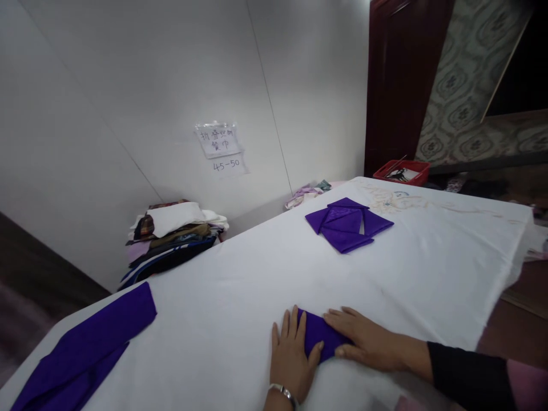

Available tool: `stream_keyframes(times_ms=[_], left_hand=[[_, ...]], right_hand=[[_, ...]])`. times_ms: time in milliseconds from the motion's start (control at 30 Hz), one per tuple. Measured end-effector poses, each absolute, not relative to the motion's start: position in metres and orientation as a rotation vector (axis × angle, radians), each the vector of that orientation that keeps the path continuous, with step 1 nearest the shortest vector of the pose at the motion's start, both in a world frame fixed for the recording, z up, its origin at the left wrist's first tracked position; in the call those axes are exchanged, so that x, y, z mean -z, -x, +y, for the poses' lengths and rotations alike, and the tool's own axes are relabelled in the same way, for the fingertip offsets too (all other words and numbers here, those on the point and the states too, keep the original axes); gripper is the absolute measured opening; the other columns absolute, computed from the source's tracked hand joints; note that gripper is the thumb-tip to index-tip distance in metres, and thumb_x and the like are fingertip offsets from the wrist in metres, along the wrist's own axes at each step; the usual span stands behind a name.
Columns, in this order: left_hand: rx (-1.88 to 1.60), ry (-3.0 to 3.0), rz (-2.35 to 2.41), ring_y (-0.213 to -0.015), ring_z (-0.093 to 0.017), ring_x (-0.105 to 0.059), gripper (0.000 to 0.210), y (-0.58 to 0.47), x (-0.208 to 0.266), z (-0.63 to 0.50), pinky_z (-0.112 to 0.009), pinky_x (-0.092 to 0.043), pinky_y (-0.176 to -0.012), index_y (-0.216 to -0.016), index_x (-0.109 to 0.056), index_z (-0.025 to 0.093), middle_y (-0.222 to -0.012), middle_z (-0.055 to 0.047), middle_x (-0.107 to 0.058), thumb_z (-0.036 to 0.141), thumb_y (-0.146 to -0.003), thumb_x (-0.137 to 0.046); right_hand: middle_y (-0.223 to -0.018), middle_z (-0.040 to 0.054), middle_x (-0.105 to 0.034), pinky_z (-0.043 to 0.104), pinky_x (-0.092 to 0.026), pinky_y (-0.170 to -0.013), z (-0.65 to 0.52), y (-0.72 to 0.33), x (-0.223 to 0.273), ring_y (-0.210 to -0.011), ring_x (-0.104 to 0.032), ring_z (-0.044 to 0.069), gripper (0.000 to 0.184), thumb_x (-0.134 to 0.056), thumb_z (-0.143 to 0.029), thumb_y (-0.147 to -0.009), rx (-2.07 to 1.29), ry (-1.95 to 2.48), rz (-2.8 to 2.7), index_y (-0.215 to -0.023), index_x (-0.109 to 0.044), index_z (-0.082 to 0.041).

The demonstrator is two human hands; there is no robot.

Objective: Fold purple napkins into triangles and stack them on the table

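Observation:
A small folded purple napkin (pixel 320 337) lies flat on the white tablecloth at the near side. My left hand (pixel 291 357), with a bracelet at the wrist, rests flat over its left edge, fingers stretched out and pointing away from me. From the right, my right hand (pixel 363 337) lies on the napkin's other edge, fingers extended and thumb apart. Both palms hide parts of the napkin's sides. Farther off, several purple napkins folded into pointed shapes (pixel 342 224) lie overlapping in a cluster.
More purple cloth (pixel 98 337) lies in long folds at the table's left edge. Beyond the white table (pixel 240 285), a stack of folded clothes (pixel 175 237) stands by the wall. A red basket (pixel 402 171) is at the far end. Handwritten paper signs (pixel 220 142) hang on the wall.

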State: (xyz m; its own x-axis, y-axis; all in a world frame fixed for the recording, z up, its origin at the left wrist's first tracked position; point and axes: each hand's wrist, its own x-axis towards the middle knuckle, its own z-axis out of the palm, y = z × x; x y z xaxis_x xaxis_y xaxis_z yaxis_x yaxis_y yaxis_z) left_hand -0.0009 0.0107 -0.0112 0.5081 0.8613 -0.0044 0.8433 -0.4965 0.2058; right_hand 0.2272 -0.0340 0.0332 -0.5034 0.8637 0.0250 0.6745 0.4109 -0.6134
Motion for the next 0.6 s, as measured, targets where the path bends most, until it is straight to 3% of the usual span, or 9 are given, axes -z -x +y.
stream_keyframes(times_ms=[67,167,267,433,600], left_hand=[[-0.142,-2.562,1.475,-0.141,-0.026,-0.011,0.065,0.0,0.01,0.011,-0.053,-0.009,-0.113,-0.145,-0.02,0.029,-0.153,0.002,-0.012,0.057,-0.088,-0.032],[-0.103,-2.553,1.494,-0.141,-0.026,-0.011,0.065,-0.002,0.004,0.01,-0.053,-0.009,-0.113,-0.144,-0.022,0.028,-0.153,0.001,-0.013,0.056,-0.087,-0.033],[-0.05,-2.546,1.505,-0.141,-0.026,-0.011,0.066,-0.005,-0.003,0.009,-0.053,-0.01,-0.113,-0.145,-0.023,0.025,-0.153,0.0,-0.012,0.054,-0.087,-0.034],[-0.033,-2.553,1.528,-0.14,-0.028,-0.012,0.069,-0.009,-0.007,0.007,-0.054,-0.011,-0.112,-0.145,-0.02,0.018,-0.153,-0.005,-0.012,0.049,-0.086,-0.037],[-0.052,-2.553,1.533,-0.14,-0.028,-0.013,0.071,-0.01,-0.007,0.007,-0.054,-0.011,-0.112,-0.146,-0.017,0.015,-0.153,-0.007,-0.014,0.046,-0.086,-0.039]], right_hand=[[-0.123,0.0134,-0.058,0.041,-0.036,-0.098,-0.025,-0.221,-0.041,-0.113,-0.052,0.025,0.051,-0.044,-0.045,-0.089,-0.744,1.428,-2.25,-0.133,-0.048,-0.019],[-0.103,0.0107,-0.067,0.033,-0.043,-0.082,-0.01,-0.209,-0.045,-0.093,-0.059,0.023,0.038,-0.051,-0.033,-0.084,-0.711,1.585,-2.175,-0.118,-0.059,-0.018],[-0.093,0.0085,-0.068,0.029,-0.043,-0.071,0.002,-0.199,-0.045,-0.082,-0.061,0.021,0.034,-0.057,-0.03,-0.076,-0.753,1.652,-2.165,-0.107,-0.063,-0.017],[-0.097,0.0105,-0.068,0.029,-0.042,-0.065,0.011,-0.195,-0.048,-0.083,-0.061,0.023,0.046,-0.065,-0.037,-0.067,-0.9,1.846,-2.135,-0.107,-0.064,-0.015],[-0.085,0.0061,-0.068,0.027,-0.041,-0.059,0.018,-0.196,-0.052,-0.074,-0.06,0.019,0.034,-0.066,-0.038,-0.066,-1.022,1.836,-2.134,-0.091,-0.068,-0.016]])
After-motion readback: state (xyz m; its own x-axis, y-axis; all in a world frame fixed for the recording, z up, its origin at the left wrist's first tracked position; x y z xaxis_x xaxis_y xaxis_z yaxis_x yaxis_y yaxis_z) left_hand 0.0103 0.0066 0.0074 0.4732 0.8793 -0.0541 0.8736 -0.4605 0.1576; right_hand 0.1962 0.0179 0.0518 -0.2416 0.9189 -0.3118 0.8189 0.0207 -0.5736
